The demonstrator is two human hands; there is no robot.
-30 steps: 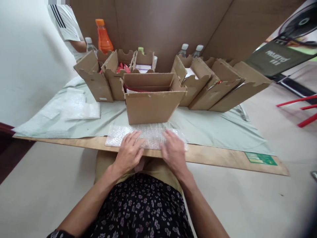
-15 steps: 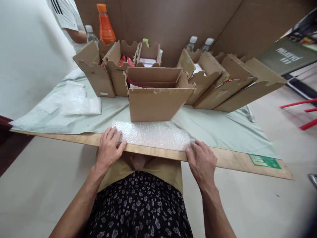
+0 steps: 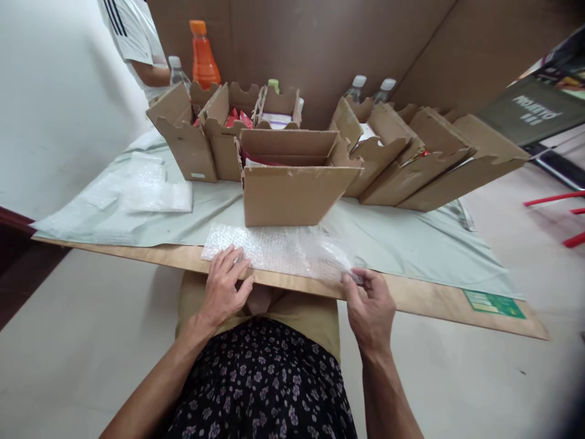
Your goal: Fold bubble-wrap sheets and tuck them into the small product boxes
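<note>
A folded strip of clear bubble wrap (image 3: pixel 283 251) lies along the table's near edge, just in front of a brown cardboard box (image 3: pixel 299 196). My left hand (image 3: pixel 227 283) rests on the strip's left half, fingers spread and flat, gripping nothing. At the other end, my right hand (image 3: pixel 371 299) pinches the strip's near right corner between thumb and fingers, and that corner is slightly lifted. The box in front stands open at the top, with something red and white partly visible inside.
More bubble wrap (image 3: pixel 158 196) lies on the pale green cloth (image 3: pixel 402 244) at left. Several open cardboard boxes (image 3: pixel 194 149) stand behind, with an orange bottle (image 3: pixel 204 61) and clear bottles near the cardboard backdrop. A person's sleeve (image 3: pixel 137 36) shows at upper left.
My left hand has slid right along the bubble wrap. My right hand has gone from lying on the strip's right end to pinching and slightly lifting its corner.
</note>
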